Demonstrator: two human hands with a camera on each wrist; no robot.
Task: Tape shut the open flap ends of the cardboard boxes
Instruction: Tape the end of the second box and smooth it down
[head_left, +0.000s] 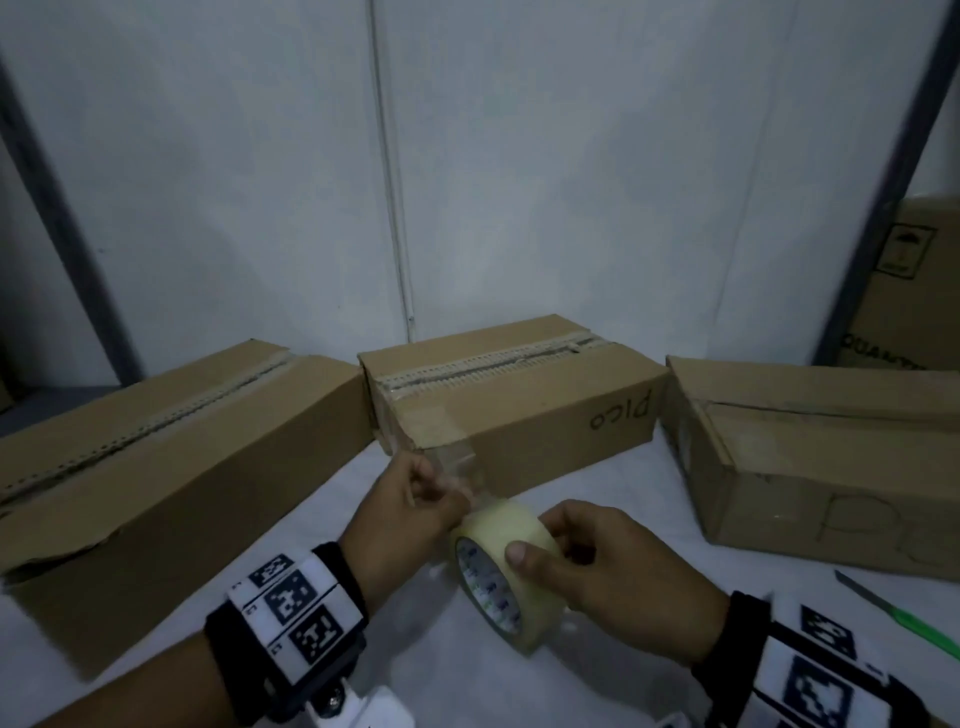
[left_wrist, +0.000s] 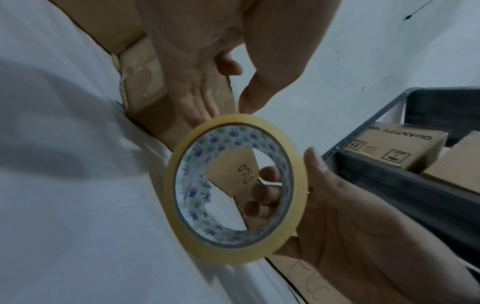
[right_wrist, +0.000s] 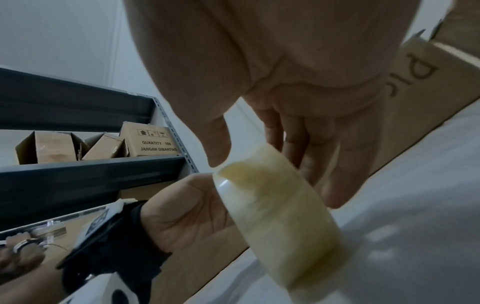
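Three brown cardboard boxes lie on the white table: a long left box (head_left: 156, 467), a middle box (head_left: 519, 400) marked "Pico", and a right box (head_left: 831, 457). My right hand (head_left: 545, 551) grips a roll of clear yellowish tape (head_left: 498, 566) just in front of the middle box. A short clear tape strip (head_left: 460, 460) runs from the roll up onto that box's near left corner. My left hand (head_left: 441, 493) pinches this strip right by the roll. The left wrist view looks through the tape roll (left_wrist: 233, 123). The right wrist view shows the roll's (right_wrist: 280, 205) outer face.
A green-handled cutter (head_left: 898, 618) lies on the table at the right, near the right box. Grey metal shelving (right_wrist: 91, 166) holding more cardboard boxes (right_wrist: 148, 142) stands beside the table. A printed box (head_left: 909, 291) sits at the far right, with a white wall behind.
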